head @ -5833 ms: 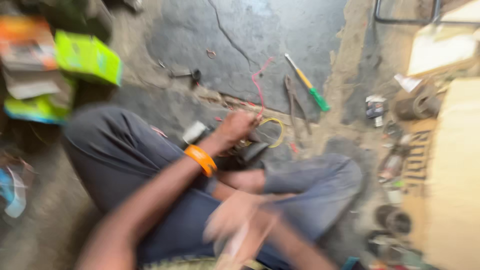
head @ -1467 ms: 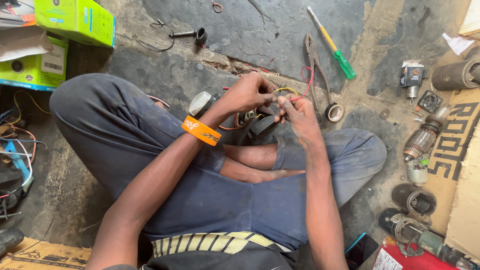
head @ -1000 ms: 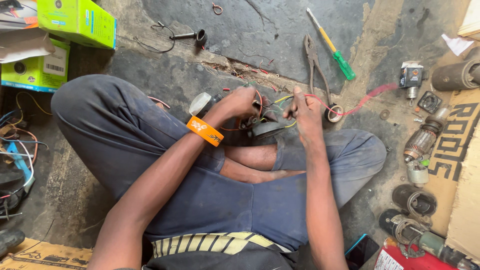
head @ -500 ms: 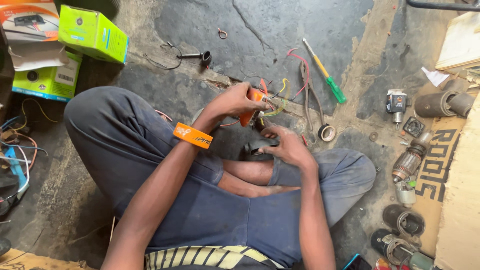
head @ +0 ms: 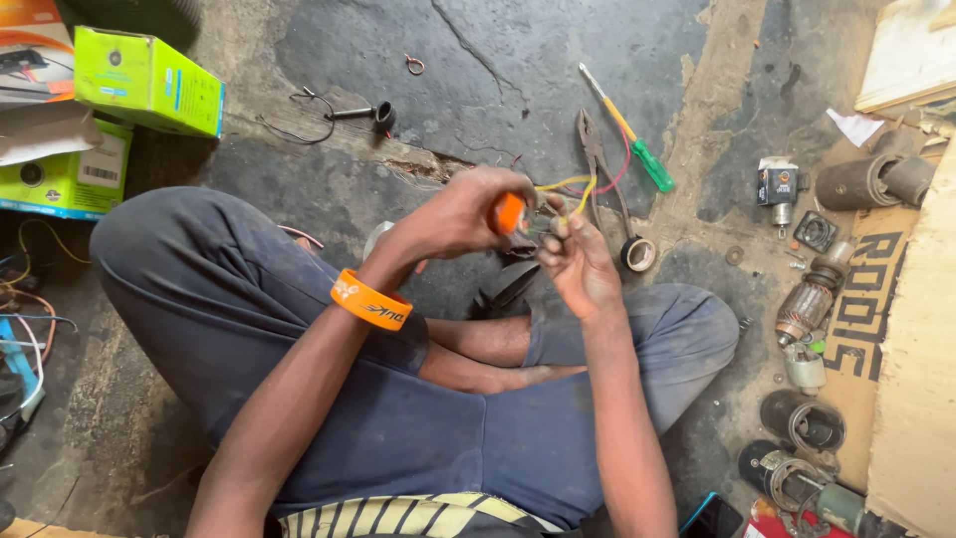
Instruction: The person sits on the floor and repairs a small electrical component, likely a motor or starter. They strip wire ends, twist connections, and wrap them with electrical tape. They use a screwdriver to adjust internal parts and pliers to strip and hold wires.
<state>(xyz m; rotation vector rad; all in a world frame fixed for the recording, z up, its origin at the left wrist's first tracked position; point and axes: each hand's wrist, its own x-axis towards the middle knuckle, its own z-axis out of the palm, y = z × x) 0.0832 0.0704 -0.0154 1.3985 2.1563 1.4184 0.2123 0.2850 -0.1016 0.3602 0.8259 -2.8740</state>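
Cardboard boxes (head: 149, 80), bright green, lie at the far left on the concrete floor (head: 518, 60), with loose cables (head: 25, 329) just below them. Centre: a seated person in dark blue trousers (head: 398, 428), legs crossed, works above the lap. Left hand (head: 458, 214), its wrist ringed by an orange wristband (head: 370, 301), is closed around a small orange tool (head: 509, 212). Right hand (head: 578, 264), just beside the left, is closed with fingertips pinching a bundle of thin wires (head: 573, 189), yellow and red strands curving up and away from the fingers; what the wires join is hidden between the hands. On the floor just beyond the hands lie pliers (head: 596, 159), a screwdriver with yellow shaft and green handle (head: 629, 134), and a roll of black tape (head: 638, 254). Further right, well apart from the hands, small motor parts are scattered: a copper-wound armature (head: 805, 304), a small black-and-silver relay-like block (head: 777, 184), and dark cylindrical housings (head: 876, 181), beside a sheet of brown cardboard (head: 876, 299) at the right edge.
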